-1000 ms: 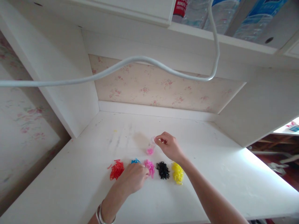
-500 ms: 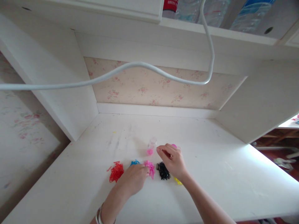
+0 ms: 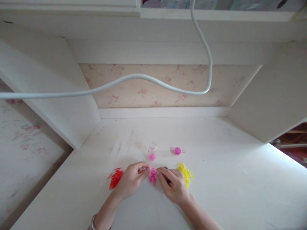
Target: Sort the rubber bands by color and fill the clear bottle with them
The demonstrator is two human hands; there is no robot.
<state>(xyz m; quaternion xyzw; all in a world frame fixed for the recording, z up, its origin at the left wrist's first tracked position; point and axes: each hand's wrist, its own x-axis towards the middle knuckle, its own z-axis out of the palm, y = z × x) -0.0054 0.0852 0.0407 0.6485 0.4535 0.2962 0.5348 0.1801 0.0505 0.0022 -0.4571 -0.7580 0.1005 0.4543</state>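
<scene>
A pile of small pink pieces point(image 3: 153, 177) lies on the white table between my hands. My left hand point(image 3: 134, 179) is closed in a pinch at the pile's left side; what its fingertips hold is too small to name. At the pile's right side my right hand point(image 3: 173, 184) also pinches, its contents hidden, and covers most of the black pile. Behind the pink pile stands a small clear bottle point(image 3: 152, 149) with pink pieces at its bottom. A red pile point(image 3: 116, 179) is left of my left hand, a yellow pile point(image 3: 185, 174) right of my right hand.
A round pink cap with a loop point(image 3: 177, 151) lies right of the bottle. The white table point(image 3: 216, 179) runs back to a low ledge. A white cable point(image 3: 144, 76) hangs across the view, under a shelf point(image 3: 216, 15) with plastic bottles.
My right hand has come down from beside the bottle to the pink pile, uncovering the cap and yellow pile. My left hand has drawn slightly left and now hides the blue pieces. The view has shifted.
</scene>
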